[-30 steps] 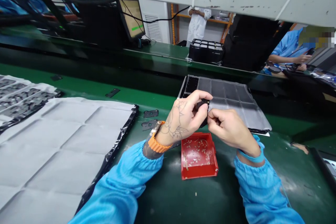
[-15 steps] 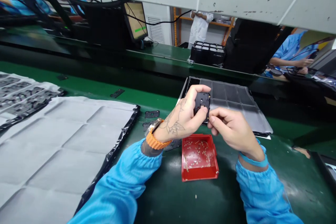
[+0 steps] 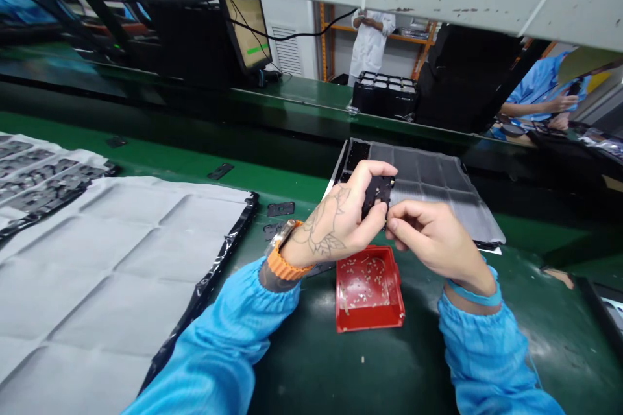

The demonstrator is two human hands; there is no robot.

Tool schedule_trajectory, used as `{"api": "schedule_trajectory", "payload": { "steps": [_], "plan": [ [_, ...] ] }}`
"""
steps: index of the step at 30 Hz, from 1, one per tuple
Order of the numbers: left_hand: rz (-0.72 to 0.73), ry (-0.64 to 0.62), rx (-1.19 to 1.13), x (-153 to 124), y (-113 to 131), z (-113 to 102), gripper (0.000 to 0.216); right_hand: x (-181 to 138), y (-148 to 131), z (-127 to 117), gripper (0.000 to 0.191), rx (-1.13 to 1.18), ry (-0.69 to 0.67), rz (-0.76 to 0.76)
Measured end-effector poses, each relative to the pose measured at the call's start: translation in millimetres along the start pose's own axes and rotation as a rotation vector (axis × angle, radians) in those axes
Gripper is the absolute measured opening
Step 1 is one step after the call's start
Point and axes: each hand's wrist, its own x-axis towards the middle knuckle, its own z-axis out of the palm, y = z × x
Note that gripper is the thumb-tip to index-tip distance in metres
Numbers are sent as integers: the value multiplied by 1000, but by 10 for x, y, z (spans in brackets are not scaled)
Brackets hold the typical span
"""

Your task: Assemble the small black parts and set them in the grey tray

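My left hand (image 3: 343,217) is closed around a small black plastic part (image 3: 378,190), thumb on its face and index finger over its top edge. The part is held up and tilted above a red bin (image 3: 368,318). Thumb and fingers of my right hand (image 3: 431,233) are pinched together at the part's lower right edge; whatever sits between them is too small or hidden to make out. Many tiny pale pieces (image 3: 363,282) lie scattered inside the bin. More flat black parts (image 3: 281,209) rest on the green bench just left of my left wrist.
A divided tray under white sheeting (image 3: 131,259) covers the left side, with another tray of black parts (image 3: 43,175) behind it. Beyond my hands lies a sheet-covered tray (image 3: 433,175). A monitor (image 3: 248,32) and two people stand past the bench's back ledge.
The black part has tipped slightly and shifted a little to the right in my left hand. My right hand keeps its pinch at the part's edge.
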Motion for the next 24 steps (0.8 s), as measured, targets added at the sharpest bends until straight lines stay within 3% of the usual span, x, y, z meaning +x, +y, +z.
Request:
{"api": "schedule_trajectory", "payload": {
  "steps": [9, 17, 24],
  "plan": [
    [82, -103, 128, -50, 23, 76, 43, 85, 109, 24, 24, -130, -33, -41],
    [-3, -46, 104, -28, 0, 92, 40, 131, 91, 76, 22, -245, 37, -123],
    [18, -23, 89, 5, -55, 75, 37, 120, 83, 113, 26, -300, 76, -137]
  ]
}}
